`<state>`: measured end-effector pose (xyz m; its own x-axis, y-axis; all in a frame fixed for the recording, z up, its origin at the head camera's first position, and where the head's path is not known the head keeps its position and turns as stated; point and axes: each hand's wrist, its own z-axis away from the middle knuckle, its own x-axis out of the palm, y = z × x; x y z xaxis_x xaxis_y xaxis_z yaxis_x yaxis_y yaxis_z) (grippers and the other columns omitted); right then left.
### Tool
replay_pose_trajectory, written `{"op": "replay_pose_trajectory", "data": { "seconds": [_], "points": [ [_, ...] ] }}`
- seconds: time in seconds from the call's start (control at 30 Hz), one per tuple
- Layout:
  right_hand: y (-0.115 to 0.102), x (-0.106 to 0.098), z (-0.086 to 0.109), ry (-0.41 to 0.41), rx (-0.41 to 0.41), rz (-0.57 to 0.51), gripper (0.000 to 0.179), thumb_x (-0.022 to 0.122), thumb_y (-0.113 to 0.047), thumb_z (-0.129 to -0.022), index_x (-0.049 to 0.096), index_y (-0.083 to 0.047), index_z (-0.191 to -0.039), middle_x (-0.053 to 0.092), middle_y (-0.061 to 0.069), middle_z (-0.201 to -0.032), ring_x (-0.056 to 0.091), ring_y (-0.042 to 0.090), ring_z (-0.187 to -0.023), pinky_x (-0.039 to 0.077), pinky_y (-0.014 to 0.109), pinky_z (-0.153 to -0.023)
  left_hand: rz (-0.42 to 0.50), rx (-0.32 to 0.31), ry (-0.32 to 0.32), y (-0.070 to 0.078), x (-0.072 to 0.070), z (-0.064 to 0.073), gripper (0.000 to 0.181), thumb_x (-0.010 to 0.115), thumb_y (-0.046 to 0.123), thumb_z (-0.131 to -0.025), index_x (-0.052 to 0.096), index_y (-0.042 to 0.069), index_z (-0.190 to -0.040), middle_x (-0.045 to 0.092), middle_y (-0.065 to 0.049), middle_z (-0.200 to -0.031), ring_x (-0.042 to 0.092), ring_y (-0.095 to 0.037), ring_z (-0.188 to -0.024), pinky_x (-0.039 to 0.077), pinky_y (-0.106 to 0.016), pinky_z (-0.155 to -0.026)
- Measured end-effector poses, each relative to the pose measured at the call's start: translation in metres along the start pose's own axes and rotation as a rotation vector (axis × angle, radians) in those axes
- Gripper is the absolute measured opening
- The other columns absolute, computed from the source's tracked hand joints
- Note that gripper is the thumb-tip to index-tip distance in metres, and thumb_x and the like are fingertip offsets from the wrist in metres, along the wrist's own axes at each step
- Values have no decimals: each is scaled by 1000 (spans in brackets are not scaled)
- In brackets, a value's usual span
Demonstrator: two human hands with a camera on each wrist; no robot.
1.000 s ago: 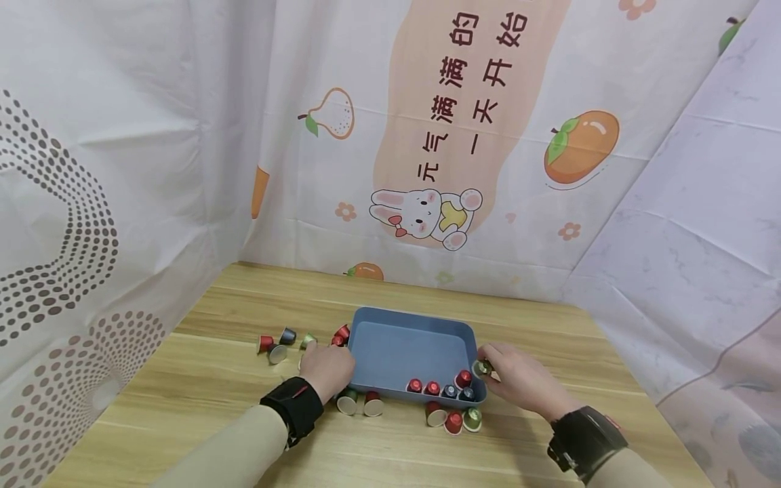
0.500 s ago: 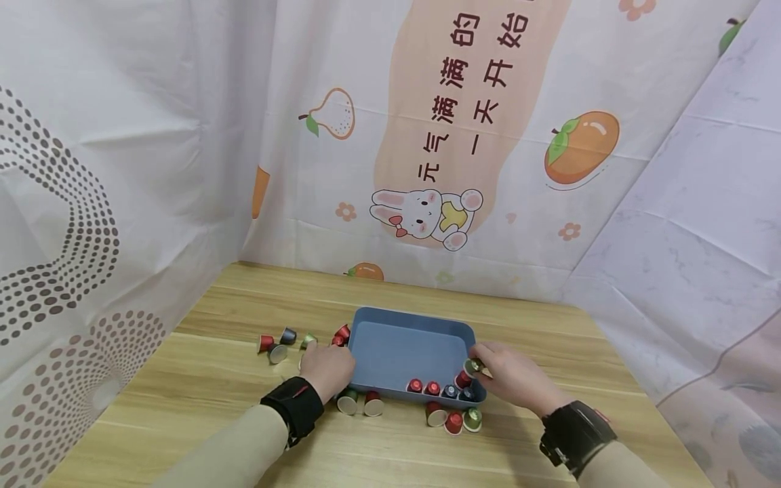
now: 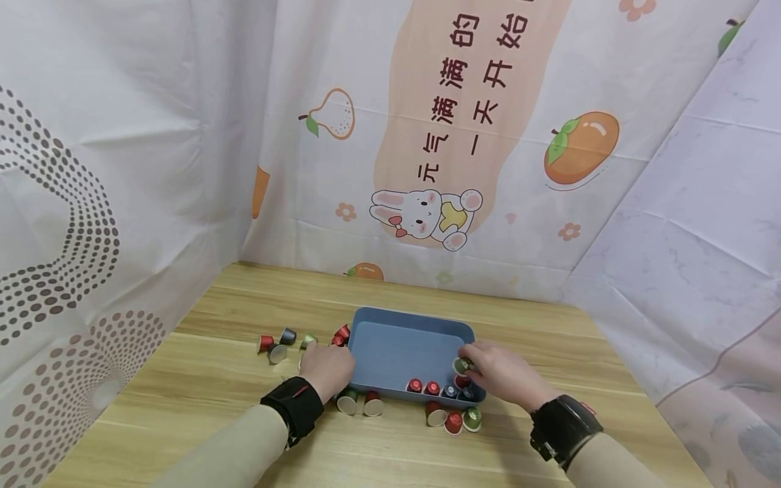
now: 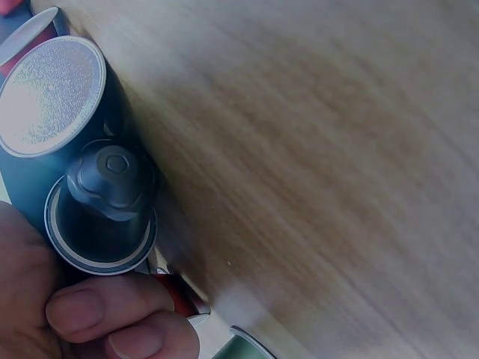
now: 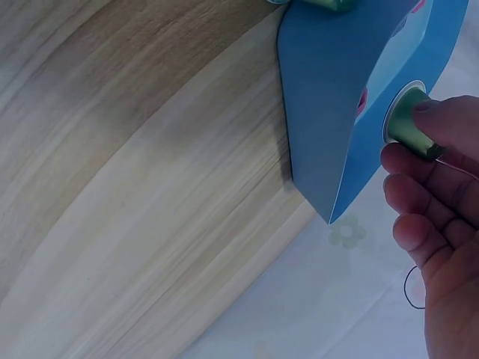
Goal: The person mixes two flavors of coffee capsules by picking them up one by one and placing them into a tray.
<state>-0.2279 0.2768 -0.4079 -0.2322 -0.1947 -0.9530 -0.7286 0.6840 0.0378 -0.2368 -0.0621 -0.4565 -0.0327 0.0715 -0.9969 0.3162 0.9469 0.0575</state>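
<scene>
Fingers of the left hand (image 3: 328, 370) curl at the left edge of the blue tray (image 3: 399, 351); whether they grip anything, I can't tell. Open floor stretches toward the right hand (image 3: 505, 372), pinching a green capsule (image 3: 462, 367) over the right end.

Figure: Lettering printed on the rear fabric curtain (image 3: 512, 230).
Two columns of dark Chinese characters, read from bottom to top, occupy its peach-coloured patch (image 3: 405, 122): 元气满满的 at left, 一天开始 at right, where a further mark is cropped.
</scene>
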Motion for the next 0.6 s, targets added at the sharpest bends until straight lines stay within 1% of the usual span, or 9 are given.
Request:
{"op": "replay_pose_trajectory", "data": {
  "seconds": [0.2,0.3,0.47,0.6],
  "points": [
    [-2,1,-4,-25,-16,6,28,83,-1,-80,67,-8,-102,69,0,-92,65,15,-81,54,31,-67,6,-6,-9,-1,-1,-1,45,62,8,-96,49,16,-53,43,1,-54,32,-17,-60,25,-42,-74],
    [-2,2,-6,-31,-23,19,28,84,-2,-80,67,-9,-101,69,0,-92,65,16,-82,54,31,-67,1,-11,-25,-1,-1,-2,45,61,8,-97,50,16,-54,44,1,-55,33,-17,-61,25,-42,-74],
    [-4,6,-8,-41,-30,39,27,85,-4,-80,68,-9,-100,70,0,-92,63,15,-82,54,30,-67,-12,-18,-40,0,-1,-3,40,60,9,-97,55,17,-58,51,0,-59,39,-17,-62,27,-42,-74],
    [-5,9,-9,-53,-27,54,27,85,-5,-80,68,-10,-100,69,0,-90,59,14,-80,51,28,-65,-17,-19,-42,0,-1,-3,40,61,10,-98,56,17,-59,52,0,-59,41,-17,-62,30,-42,-76]
  ]
}}
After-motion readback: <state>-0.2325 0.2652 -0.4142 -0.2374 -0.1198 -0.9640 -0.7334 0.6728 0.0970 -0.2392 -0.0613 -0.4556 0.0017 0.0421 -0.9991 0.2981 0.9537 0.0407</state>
